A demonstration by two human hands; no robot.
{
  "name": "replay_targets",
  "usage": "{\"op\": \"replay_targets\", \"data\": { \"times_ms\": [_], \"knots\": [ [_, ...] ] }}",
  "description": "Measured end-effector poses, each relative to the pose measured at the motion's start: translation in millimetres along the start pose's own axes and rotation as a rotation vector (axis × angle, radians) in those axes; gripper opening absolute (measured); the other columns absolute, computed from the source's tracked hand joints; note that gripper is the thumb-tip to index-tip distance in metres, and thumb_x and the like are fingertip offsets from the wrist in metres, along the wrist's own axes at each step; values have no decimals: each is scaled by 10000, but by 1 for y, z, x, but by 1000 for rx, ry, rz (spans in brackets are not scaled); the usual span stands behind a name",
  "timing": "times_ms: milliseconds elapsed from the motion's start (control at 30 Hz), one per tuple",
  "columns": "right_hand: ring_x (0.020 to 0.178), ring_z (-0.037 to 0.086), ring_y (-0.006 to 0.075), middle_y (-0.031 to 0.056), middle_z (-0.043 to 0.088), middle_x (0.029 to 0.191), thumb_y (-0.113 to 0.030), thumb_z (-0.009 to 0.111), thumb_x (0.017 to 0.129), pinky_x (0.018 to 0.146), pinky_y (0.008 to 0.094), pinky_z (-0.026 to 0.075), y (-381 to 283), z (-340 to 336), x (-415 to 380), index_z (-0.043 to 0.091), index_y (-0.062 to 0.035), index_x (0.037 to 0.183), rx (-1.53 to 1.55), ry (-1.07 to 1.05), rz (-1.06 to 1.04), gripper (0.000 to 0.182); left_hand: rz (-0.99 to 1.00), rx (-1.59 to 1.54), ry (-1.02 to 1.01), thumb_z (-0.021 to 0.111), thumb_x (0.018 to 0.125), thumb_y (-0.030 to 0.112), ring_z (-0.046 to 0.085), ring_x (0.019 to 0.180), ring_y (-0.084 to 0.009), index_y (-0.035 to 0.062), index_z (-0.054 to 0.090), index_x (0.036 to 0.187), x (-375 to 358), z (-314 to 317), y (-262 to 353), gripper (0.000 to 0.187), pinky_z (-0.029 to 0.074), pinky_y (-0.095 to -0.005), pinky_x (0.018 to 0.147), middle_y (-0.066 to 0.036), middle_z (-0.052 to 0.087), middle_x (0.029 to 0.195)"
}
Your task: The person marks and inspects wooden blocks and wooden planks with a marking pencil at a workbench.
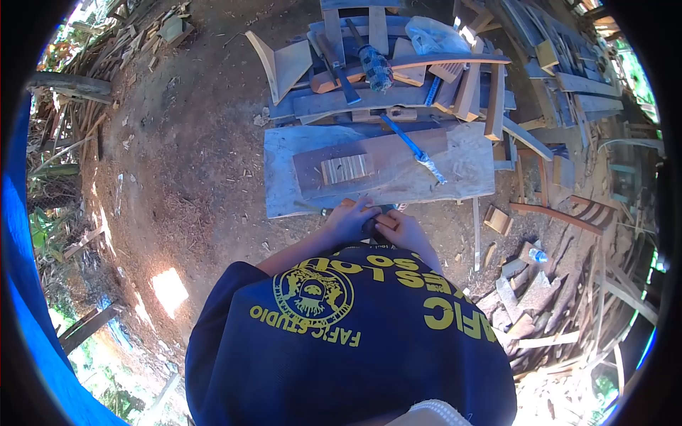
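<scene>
Close to my body, at the near edge of a worn wooden bench (465, 167), my left hand (349, 221) and my right hand (403, 231) are together. Their fingers are closed around a small brown wooden piece (384, 221). Part of a dark object shows between the hands; what it is I cannot make out. On the bench lies a brown board (415, 153) with a striped wooden block (347, 170) on its left part. A blue-handled tool (403, 136) rests slantwise over the board, its near end wrapped in something pale.
Beyond the bench, a second bench (323, 105) carries a chisel (346, 85), a cloth-wrapped item (375, 69), a curved wooden strip (462, 59), wood blocks and a plastic bag (435, 35). Scrap wood, a bottle (538, 255) and a slatted frame (591, 213) lie at the right.
</scene>
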State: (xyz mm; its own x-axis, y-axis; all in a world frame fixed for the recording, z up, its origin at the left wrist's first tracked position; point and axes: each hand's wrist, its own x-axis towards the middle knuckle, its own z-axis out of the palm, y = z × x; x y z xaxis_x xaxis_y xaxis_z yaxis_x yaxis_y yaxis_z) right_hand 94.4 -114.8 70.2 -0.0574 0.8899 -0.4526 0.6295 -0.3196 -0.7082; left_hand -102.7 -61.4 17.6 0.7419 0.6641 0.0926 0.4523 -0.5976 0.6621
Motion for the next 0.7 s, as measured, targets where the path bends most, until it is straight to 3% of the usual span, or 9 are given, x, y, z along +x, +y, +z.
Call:
{"op": "replay_targets", "data": {
  "times_ms": [67,200,300,367,433,533,700],
  "knots": [
    [818,690,315,191,680,827,-332,697,829,704,378,523,-4,1,3,626,-21,1012,4,-61,93,368,-31,-53,0,738,709,297,668,760,-322,173,566,1194,-4,0,-1,529,560,-424,632,-94,602,1094],
    [821,687,319,170,687,875,-406,691,827,733,391,531,-11,1,5,610,-54,1079,63,-8,4,440,-101,-132,8,741,711,294,669,859,-320,158,543,1224,-4,-6,-8,566,561,-427,673,-103,608,1148],
    [825,690,290,163,685,933,-376,678,858,735,374,534,-18,-2,7,574,-40,1144,133,41,-121,453,-120,-217,23,762,704,294,665,870,-331,161,528,1269,-2,-16,-16,625,556,-415,721,-110,621,1127],
    [830,691,264,155,682,967,-324,671,880,737,354,536,-16,0,10,556,-16,1149,251,-16,-33,425,-124,-254,40,775,697,285,666,858,-335,166,526,1288,-1,-24,-18,652,551,-407,738,-111,633,1104],
    [835,691,241,141,686,963,-305,683,874,735,337,538,-19,0,11,555,-6,1144,238,-4,-68,423,-267,-380,-101,778,692,269,658,915,-328,166,502,1320,-2,-28,-20,694,545,-388,769,-133,644,1080],
    [849,694,231,142,687,955,-307,689,872,741,337,537,-24,-1,12,561,-30,1145,205,-50,-71,409,-285,-402,-101,779,693,227,657,952,-318,157,497,1326,-6,-30,-20,696,538,-376,807,-142,652,1078],
    [801,680,195,119,686,902,-264,706,861,723,315,530,-40,6,21,566,-44,1155,315,36,-72,393,-265,-431,90,785,698,190,654,999,-312,167,492,1334,3,-28,-26,700,528,-378,849,-134,649,1115]
  ]
}}
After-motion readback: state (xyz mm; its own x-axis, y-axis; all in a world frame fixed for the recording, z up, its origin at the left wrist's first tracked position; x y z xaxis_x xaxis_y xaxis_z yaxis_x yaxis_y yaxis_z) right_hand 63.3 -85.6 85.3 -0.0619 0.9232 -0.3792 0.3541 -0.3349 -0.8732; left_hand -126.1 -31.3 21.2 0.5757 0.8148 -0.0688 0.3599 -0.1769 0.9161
